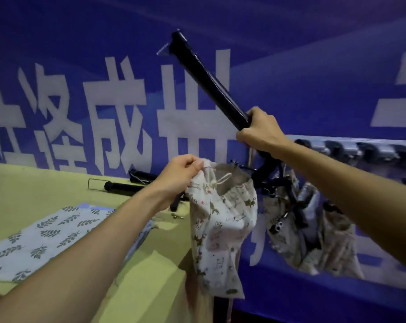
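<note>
My right hand (260, 131) grips a long black rod wrapped in clear plastic (206, 80), which points up and to the left in front of the blue wall. My left hand (181, 173) pinches the rim of a white drawstring bag printed with small animals (220, 220). The bag hangs open-mouthed below my left hand, off the table's right edge. The rod's lower end is hidden behind my right hand and forearm.
A yellow-covered table (46, 190) stands at left with a leaf-patterned cloth (41, 243) and more black rods (127, 186) at its back. Another printed bag with black parts (313, 236) hangs at right, under a row of grey hooks (351, 150).
</note>
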